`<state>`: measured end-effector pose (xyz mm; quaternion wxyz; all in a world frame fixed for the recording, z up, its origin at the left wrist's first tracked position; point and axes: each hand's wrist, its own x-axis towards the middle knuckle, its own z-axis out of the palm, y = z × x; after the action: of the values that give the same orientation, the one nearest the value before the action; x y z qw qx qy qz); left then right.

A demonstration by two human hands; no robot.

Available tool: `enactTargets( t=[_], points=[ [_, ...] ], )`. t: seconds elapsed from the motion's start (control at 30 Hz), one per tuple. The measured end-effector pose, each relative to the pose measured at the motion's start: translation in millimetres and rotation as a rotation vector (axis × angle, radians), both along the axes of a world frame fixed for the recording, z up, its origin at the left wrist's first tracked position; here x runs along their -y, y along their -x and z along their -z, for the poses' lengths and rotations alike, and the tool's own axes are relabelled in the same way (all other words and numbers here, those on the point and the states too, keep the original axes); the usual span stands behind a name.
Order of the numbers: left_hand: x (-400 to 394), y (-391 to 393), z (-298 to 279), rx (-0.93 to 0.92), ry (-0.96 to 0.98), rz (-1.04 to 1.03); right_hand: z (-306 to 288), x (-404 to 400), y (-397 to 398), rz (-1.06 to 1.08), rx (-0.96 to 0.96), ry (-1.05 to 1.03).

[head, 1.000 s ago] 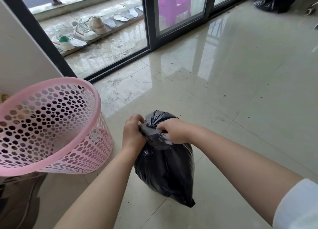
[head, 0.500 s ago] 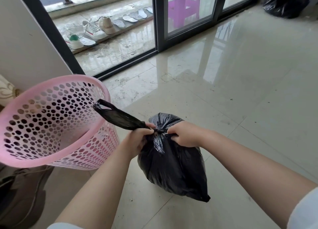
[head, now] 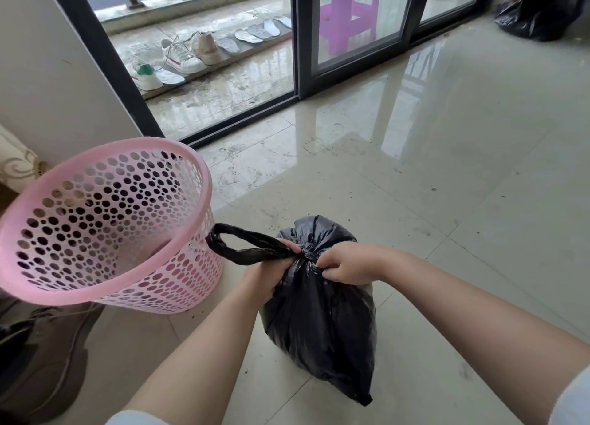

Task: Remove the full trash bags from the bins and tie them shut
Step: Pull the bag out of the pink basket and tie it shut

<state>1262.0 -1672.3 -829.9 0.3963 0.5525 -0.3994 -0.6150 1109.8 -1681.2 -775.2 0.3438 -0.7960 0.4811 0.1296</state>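
Note:
A full black trash bag (head: 322, 322) stands on the tiled floor in front of me, its top gathered into a tight neck. My left hand (head: 268, 274) grips a twisted loop of the bag's top (head: 242, 242) that stretches out to the left and touches the bin. My right hand (head: 348, 265) pinches the plastic just right of the neck. A pink perforated plastic bin (head: 198, 181) stands to the left, tilted toward me, with no bag in it.
A second black trash bag (head: 539, 12) lies at the far right by the glass sliding door (head: 300, 82). Shoes (head: 178, 57) and a purple stool (head: 348, 12) stand outside the door. A brown bag (head: 41, 360) sits at the lower left, under the bin.
My left hand has drawn a twisted strand of the bag's top out to the left, now a loop. The neck has pulled tighter. The view has shifted slightly left.

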Motion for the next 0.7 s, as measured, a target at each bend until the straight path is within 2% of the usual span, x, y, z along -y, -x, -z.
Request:
enactTargets(
  t=[0.1, 0.13, 0.23, 0.3, 0.43, 0.5, 0.6, 0.7],
  points=[
    [-1, 0, 5, 0.040, 0.026, -0.032, -5, 2, 3, 0.082, 0.012, -0.136],
    [0, 0, 6, 0.039, 0.021, -0.027, -6, 5, 5, 0.117, 0.016, -0.108],
    [2, 2, 7, 0.078, 0.023, -0.011, -4, 13, 9, 0.211, 0.035, 0.202],
    [3, 2, 10, 0.107, 0.048, -0.013, 1, 15, 9, 0.263, 0.107, 0.244],
    [3, 3, 13, 0.083, 0.062, 0.013, 13, 15, 9, 0.206, 0.115, 0.072],
    [2, 3, 13, 0.070, 0.058, 0.034, 14, 15, 12, 0.210, 0.128, 0.061],
    [2, 0, 7, 0.032, 0.029, 0.097, 15, 14, 13, 0.154, 0.128, 0.129],
    [4, -6, -11, -0.052, -0.042, 0.360, 16, 10, 13, -0.011, 0.043, 0.280]
  ],
)
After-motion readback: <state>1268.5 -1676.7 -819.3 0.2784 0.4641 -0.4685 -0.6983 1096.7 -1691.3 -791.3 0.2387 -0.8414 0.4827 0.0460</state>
